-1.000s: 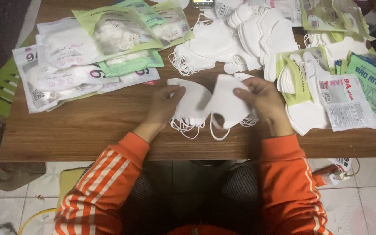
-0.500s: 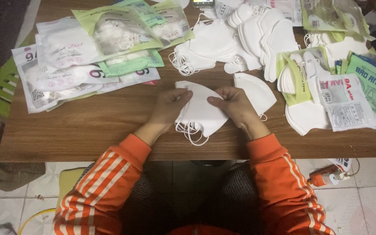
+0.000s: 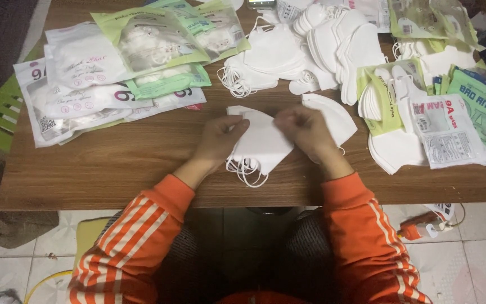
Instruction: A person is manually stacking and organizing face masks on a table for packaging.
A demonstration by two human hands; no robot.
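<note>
Your left hand [image 3: 220, 138] and right hand [image 3: 305, 129] pinch one small stack of folded white masks [image 3: 260, 147]. Filled packets [image 3: 113, 73] lie left; loose masks [image 3: 333, 45] remain unpacked.

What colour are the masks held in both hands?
White, seen clearly in the head view: the masks are pinched between the left hand and right hand.

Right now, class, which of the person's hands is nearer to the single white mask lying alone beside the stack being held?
The right. The right hand lies against the single white mask, overlapping its edge; the left hand is across the held stack of masks, farther away.
</note>
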